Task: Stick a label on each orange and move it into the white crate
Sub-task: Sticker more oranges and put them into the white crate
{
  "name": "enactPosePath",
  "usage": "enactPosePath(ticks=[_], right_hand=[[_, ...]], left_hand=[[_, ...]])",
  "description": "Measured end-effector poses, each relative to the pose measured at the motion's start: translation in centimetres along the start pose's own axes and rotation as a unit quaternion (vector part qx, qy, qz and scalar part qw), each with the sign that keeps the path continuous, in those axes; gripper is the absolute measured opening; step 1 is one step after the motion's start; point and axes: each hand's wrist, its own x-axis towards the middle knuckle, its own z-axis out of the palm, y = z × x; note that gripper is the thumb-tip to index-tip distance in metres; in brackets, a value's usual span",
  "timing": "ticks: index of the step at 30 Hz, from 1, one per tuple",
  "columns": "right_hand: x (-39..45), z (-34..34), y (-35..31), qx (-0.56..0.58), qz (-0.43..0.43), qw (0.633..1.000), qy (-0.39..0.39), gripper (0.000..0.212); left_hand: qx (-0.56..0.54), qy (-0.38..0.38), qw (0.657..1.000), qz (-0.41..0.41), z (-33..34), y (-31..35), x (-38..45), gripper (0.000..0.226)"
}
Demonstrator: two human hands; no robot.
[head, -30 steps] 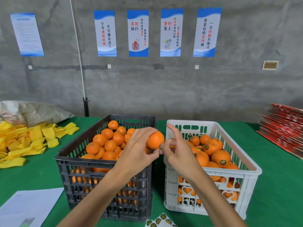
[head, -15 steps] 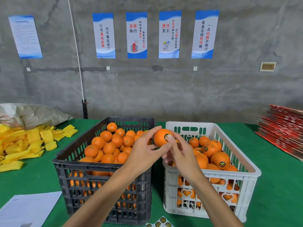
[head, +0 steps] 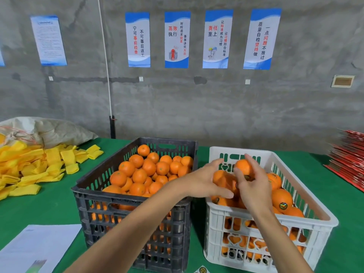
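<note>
Above the slotted white crate point(head: 275, 221), the right hand point(head: 254, 186) grips a round, dimpled orange point(head: 243, 167); the left hand point(head: 204, 180) is spread beside it.

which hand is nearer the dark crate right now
Left. The left hand sits just past the dark crate, over the near-left edge of the white crate. The right hand is further right, over the white crate's oranges.

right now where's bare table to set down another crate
Bare green cloth lies between the yellow sleeves and the black crate, and right of the white crate before the red stack. Between the crates is tight.
</note>
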Motion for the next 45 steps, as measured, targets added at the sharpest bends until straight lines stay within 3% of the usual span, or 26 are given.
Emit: enactPosePath(ticks=[4, 6, 10, 14, 17, 19, 23, 27, 30, 32, 36, 40, 42, 45], right_hand=[[1.2, 0.2, 1.2, -0.166, -0.09, 0.981, 0.036, 0.046], [1.3, 0.7, 1.4, -0.213, -0.111, 0.971, 0.012, 0.045], [0.9, 2.1, 2.4, -0.296, -0.125, 0.947, -0.025, 0.05], [0.8, 2.3, 3.1, -0.312, -0.138, 0.94, -0.013, 0.051], [0.9, 2.5, 3.3, -0.312, -0.134, 0.941, -0.01, 0.05], [1.0, 2.6, 3.5, -0.315, -0.133, 0.94, -0.005, 0.049], [0.6, 2.4, 3.0, -0.288, -0.146, 0.946, -0.007, 0.045], [-1.0, 1.6, 0.8, -0.213, -0.188, 0.957, -0.056, 0.041], [-4.6, 1.6, -1.9, -0.064, -0.157, 0.983, -0.076, 0.052], [-7.3, 1.7, -3.6, 0.039, -0.147, 0.985, -0.081, 0.052], [-12.6, 0.6, -3.9, 0.115, -0.124, 0.984, -0.058, 0.032], [-17.0, -0.9, 0.3, 0.119, -0.028, 0.983, -0.134, 0.032], [-18.9, -1.7, 3.3, 0.103, 0.035, 0.977, -0.186, 0.037], [-21.5, -2.9, 7.2, -0.013, 0.084, 0.963, -0.257, 0.061]], left_hand=[[0.078, 0.101, 0.984, -0.125, -5.2, -5.6, 0.5, 0.063], [0.133, 0.073, 0.96, -0.234, -7.9, -9.4, 0.7, 0.056], [0.241, -0.103, 0.881, -0.393, -10.4, -15.0, 1.5, 0.08], [0.258, -0.113, 0.863, -0.42, -10.2, -17.0, 3.1, 0.093], [0.326, -0.135, 0.845, -0.402, -9.2, -17.2, 4.3, 0.098], [0.35, -0.116, 0.858, -0.358, -8.9, -16.9, 4.4, 0.088], [0.389, 0.011, 0.894, -0.22, -9.6, -13.5, 2.5, 0.068], [0.269, 0.193, 0.943, -0.028, -8.6, -7.9, -1.1, 0.068], [0.206, 0.283, 0.919, 0.182, -5.2, -3.2, -5.2, 0.066], [0.16, 0.303, 0.908, 0.241, -2.0, -0.9, -8.0, 0.067], [0.12, 0.291, 0.924, 0.218, 3.8, -0.4, -11.4, 0.078], [0.085, 0.231, 0.963, 0.113, 9.1, -3.4, -14.2, 0.074], [0.046, 0.2, 0.977, 0.056, 12.0, -5.5, -15.3, 0.07], [-0.071, 0.175, 0.981, -0.053, 16.7, -8.0, -16.5, 0.063]])
